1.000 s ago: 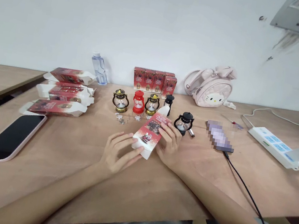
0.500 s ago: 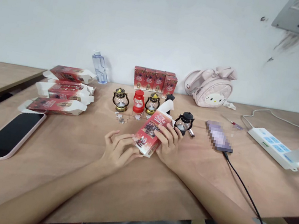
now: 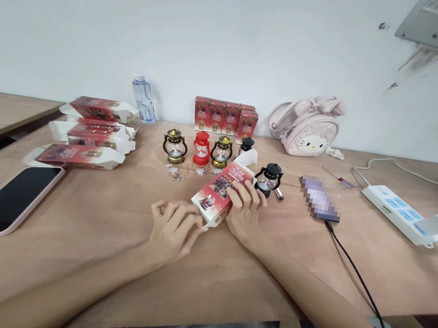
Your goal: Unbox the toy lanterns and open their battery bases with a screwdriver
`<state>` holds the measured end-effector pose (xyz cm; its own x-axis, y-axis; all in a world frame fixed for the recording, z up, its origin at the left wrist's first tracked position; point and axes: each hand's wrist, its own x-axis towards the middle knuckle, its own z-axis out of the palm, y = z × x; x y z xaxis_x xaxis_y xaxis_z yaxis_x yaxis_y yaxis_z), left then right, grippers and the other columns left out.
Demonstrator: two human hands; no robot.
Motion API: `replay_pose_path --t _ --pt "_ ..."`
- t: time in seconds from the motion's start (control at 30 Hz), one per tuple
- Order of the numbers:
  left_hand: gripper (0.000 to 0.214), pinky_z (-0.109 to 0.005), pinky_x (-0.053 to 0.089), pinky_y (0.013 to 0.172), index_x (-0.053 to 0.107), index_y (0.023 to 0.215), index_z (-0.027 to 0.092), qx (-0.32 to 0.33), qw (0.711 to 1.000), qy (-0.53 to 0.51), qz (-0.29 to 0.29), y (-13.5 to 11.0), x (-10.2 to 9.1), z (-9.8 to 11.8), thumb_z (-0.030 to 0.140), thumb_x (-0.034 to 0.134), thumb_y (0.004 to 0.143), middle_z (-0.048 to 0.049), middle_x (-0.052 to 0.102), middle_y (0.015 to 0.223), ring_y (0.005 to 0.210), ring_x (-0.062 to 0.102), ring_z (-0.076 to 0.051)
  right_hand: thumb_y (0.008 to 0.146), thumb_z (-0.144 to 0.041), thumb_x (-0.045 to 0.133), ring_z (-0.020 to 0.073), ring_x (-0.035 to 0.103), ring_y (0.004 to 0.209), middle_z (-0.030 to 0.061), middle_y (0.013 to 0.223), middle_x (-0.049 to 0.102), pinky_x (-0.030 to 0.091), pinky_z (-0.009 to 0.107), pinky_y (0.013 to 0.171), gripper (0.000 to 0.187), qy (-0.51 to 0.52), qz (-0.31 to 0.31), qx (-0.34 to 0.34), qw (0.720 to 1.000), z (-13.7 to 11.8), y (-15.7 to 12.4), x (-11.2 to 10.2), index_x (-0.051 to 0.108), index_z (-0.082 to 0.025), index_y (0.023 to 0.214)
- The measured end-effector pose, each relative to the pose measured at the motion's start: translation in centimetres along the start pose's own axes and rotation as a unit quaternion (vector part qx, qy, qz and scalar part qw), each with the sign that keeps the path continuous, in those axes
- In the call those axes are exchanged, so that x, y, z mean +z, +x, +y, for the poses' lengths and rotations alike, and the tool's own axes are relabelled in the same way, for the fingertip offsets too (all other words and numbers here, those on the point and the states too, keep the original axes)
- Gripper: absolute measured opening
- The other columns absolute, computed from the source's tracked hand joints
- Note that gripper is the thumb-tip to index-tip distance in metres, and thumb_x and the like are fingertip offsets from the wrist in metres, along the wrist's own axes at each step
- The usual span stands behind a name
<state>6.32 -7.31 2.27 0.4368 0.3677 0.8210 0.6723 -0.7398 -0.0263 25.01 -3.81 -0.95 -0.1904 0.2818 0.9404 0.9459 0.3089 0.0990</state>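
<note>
A small red and white printed carton (image 3: pixel 219 191) lies tilted on the wooden table (image 3: pixel 117 214), its far flap open. My right hand (image 3: pixel 245 212) grips its right side with fingers wrapped over the top. My left hand (image 3: pixel 174 229) has its fingers curled and pressed against the carton's near end. Just behind stands a black toy lantern (image 3: pixel 269 179). Further back stand a gold lantern (image 3: pixel 173 147), a red lantern (image 3: pixel 201 149), another gold lantern (image 3: pixel 221 152) and a black lantern (image 3: pixel 246 145).
Three flat unfolded cartons (image 3: pixel 89 132) lie at the left, with a phone in a pink case (image 3: pixel 7 200) nearer me. Closed red boxes (image 3: pixel 224 117), a water bottle (image 3: pixel 143 98) and a pink bag (image 3: pixel 307 129) line the wall. A phone on a cable (image 3: pixel 318 199) and a power strip (image 3: pixel 403 213) lie right.
The carton has turned and dropped lower toward the table. My left hand's fingers have curled in against its near end. My right hand stayed on its side.
</note>
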Motion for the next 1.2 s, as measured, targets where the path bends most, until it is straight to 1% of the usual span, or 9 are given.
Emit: replay_pose_path --t 0.13,0.23,0.33,0.4,0.5,0.6,0.8,1.0,1.2 --pt "0.021 -0.036 0.023 0.073 0.043 0.068 0.017 0.017 0.998 -0.067 -0.005 0.0 -0.2 0.0 0.016 0.06 0.08 0.0018 0.066 0.073 0.072 0.055 -0.015 0.082 -0.006 0.05 0.0204 0.04 0.12 0.0088 0.113 0.057 0.028 0.036 0.097 0.035 0.007 0.005 0.022 1.0 0.0 0.0 0.1 0.047 -0.019 0.114" --pt "0.013 -0.037 0.025 0.073 0.049 0.077 0.018 0.053 0.985 -0.157 -0.042 -0.1 -0.3 -0.5 0.023 0.045 0.089 0.0006 0.064 0.069 0.072 0.054 -0.016 0.083 -0.009 0.052 0.0211 0.042 0.119 0.0089 0.113 0.056 0.029 0.036 0.096 0.036 0.021 0.015 0.032 0.999 0.1 -0.1 0.3 0.044 -0.02 0.116" --pt "0.016 -0.037 0.031 0.073 0.053 0.088 0.018 0.011 0.976 -0.211 -0.046 -0.2 -0.3 -1.1 0.019 0.037 0.091 -0.0022 0.063 0.075 0.075 0.054 -0.016 0.084 -0.013 0.053 0.0214 0.044 0.118 0.0086 0.113 0.056 0.03 0.036 0.095 0.036 0.039 0.016 0.043 0.998 0.2 0.0 0.4 0.043 -0.021 0.117" --pt "0.01 -0.033 0.036 0.072 0.052 0.094 0.019 -0.052 0.978 -0.201 -0.017 -0.2 -0.1 -1.4 0.015 0.045 0.088 -0.003 0.062 0.082 0.078 0.055 -0.015 0.084 -0.013 0.052 0.0209 0.045 0.117 0.0078 0.112 0.057 0.031 0.036 0.095 0.035 0.048 0.016 0.035 0.998 0.2 0.1 0.3 0.044 -0.021 0.117" --pt "0.025 -0.03 0.044 0.073 0.05 0.104 0.02 -0.098 0.981 -0.167 0.017 -0.2 0.3 -1.8 0.019 0.061 0.082 -0.0051 0.056 0.093 0.086 0.055 -0.016 0.084 -0.009 0.049 0.0205 0.045 0.116 0.0068 0.111 0.059 0.031 0.036 0.095 0.033 0.052 0.014 0.015 0.998 0.2 0.4 -0.1 0.046 -0.022 0.114" --pt "0.035 -0.032 0.048 0.077 0.049 0.109 0.02 -0.091 0.984 -0.154 0.018 -0.2 0.6 -2.1 0.022 0.065 0.079 -0.0068 0.052 0.1 0.093 0.054 -0.018 0.084 -0.008 0.048 0.02 0.044 0.116 0.006 0.11 0.06 0.031 0.036 0.094 0.031 0.054 0.011 -0.005 0.998 0.2 0.5 -0.4 0.049 -0.022 0.111" --pt "0.038 -0.034 0.051 0.08 0.05 0.113 0.021 -0.042 0.989 -0.141 -0.016 -0.1 0.4 -2.1 0.022 0.065 0.079 -0.0081 0.055 0.104 0.096 0.056 -0.019 0.087 -0.016 0.055 0.0186 0.047 0.115 0.004 0.109 0.062 0.031 0.034 0.093 0.022 0.046 -0.002 -0.03 0.998 0.3 0.2 -0.4 0.051 -0.024 0.107" --pt "0.034 -0.033 0.051 0.084 0.052 0.109 0.019 -0.053 0.984 -0.17 0.005 0.0 0.3 -1.9 0.012 0.062 0.078 -0.009 0.056 0.106 0.1 0.057 -0.018 0.084 -0.007 0.047 0.0177 0.046 0.115 0.0039 0.109 0.061 0.032 0.034 0.094 0.031 0.057 0.003 -0.008 0.998 0.2 0.3 -0.4 0.051 -0.024 0.11" --pt "0.025 -0.031 0.053 0.081 0.055 0.1 0.02 -0.057 0.981 -0.183 0.021 0.0 0.1 -2.1 0.011 0.061 0.078 -0.008 0.058 0.106 0.096 0.06 -0.016 0.081 -0.005 0.045 0.0173 0.045 0.118 0.0031 0.112 0.062 0.031 0.034 0.097 0.038 0.066 0.001 -0.005 0.998 0.3 0.3 -0.5 0.052 -0.024 0.113"
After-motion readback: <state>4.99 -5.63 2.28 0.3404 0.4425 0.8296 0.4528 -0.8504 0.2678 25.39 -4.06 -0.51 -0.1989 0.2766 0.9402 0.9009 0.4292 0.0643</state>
